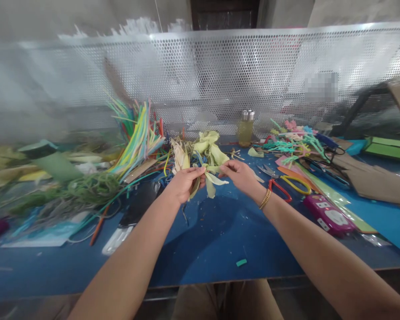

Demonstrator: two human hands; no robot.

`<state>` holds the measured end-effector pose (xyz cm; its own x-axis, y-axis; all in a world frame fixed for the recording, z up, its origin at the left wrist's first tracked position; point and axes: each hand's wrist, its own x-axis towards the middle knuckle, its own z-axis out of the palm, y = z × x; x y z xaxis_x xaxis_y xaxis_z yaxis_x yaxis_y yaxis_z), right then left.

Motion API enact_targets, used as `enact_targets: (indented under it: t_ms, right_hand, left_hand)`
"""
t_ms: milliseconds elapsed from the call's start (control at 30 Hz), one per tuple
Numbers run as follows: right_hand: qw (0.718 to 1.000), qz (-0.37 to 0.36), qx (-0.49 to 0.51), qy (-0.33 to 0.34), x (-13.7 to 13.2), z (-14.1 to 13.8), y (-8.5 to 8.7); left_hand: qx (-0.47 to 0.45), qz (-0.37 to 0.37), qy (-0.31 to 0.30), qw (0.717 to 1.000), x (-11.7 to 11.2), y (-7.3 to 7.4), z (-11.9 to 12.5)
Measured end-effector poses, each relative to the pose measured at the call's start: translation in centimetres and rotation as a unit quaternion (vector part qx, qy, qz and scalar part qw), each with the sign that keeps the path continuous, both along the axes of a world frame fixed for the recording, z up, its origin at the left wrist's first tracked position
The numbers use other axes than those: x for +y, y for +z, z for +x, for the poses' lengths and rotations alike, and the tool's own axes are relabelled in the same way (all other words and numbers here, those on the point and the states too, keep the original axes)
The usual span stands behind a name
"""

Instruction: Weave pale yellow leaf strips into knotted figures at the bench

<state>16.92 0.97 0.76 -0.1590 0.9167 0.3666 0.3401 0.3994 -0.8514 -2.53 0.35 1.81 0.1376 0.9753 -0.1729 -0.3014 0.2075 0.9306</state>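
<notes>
Above the blue table, my left hand (189,181) pinches the middle of a pale green husk flower (214,179), whose long petals spread out and droop. The thumb and fingertips of my right hand (237,174) are closed on the tip of a petal on its right side. Just behind my hands lies a cluster of husk flowers (210,146), pale green and crumpled. Dry pinkish husks (179,156) stand beside that cluster on the left. My left fingers partly hide the flower's base.
Scissors (282,184) with red and yellow handles and a purple box (330,214) lie on the right. A bottle (246,129) stands behind. Colourful pipe cleaners (138,140) and green string (93,190) crowd the left. A perforated metal screen (226,84) borders the table's back.
</notes>
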Motion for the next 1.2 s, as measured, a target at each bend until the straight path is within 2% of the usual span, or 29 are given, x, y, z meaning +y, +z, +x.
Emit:
enact_targets:
  t_ms: [100, 267, 467, 600, 667, 767, 833, 900, 1000, 1100, 1200]
  right_hand:
    - [0.999, 0.033, -0.028, -0.025, 0.1, 0.2, 0.0]
    - [0.998, 0.04, -0.029, -0.033, 0.6, 0.5, -0.5]
    - [0.997, 0.066, 0.017, -0.043, 1.0, 0.5, -0.6]
    - [0.988, 0.119, -0.011, -0.096, 1.1, 0.6, -0.6]
    - [0.975, 0.172, -0.05, -0.136, 1.0, 0.8, -0.6]
    - [0.94, 0.268, -0.095, -0.191, 0.2, 0.9, 0.1]
    - [0.917, 0.328, -0.105, -0.202, -0.8, 0.9, 0.9]
    - [0.895, 0.387, -0.13, -0.181, -2.0, 0.6, 1.7]
    - [0.854, 0.463, -0.214, -0.104, -3.2, -0.2, 2.2]
    - [0.825, 0.478, -0.295, -0.055, -3.2, -1.0, 1.6]
    - [0.82, 0.459, -0.341, -0.038, -2.4, -1.3, 0.8]
  left_hand:
    - [0.006, -0.01, -0.014, 1.0, 0.0, 0.0, -0.1]
    - [0.03, -0.02, -0.034, 0.999, -0.1, -0.1, -0.2]
    - [0.028, 0.01, -0.004, 1.0, 0.4, -0.6, -0.4]
    - [0.026, 0.016, 0.013, 0.999, 0.5, -0.8, -0.3]
    - [0.023, 0.015, 0.02, 0.999, 0.5, -0.8, -0.2]
    - [0.018, 0.01, 0.036, 0.999, 0.4, -0.7, 0.0]
    - [0.02, 0.01, 0.05, 0.998, 0.4, -0.6, 0.1]
    - [0.024, 0.01, 0.062, 0.998, 0.4, -0.5, 0.1]
    - [0.018, 0.007, 0.068, 0.997, 0.2, -0.3, 0.3]
    - [-0.009, 0.001, 0.057, 0.998, 0.0, -0.4, 0.5]
    - [-0.032, -0.002, 0.05, 0.998, 0.0, -0.5, 0.7]
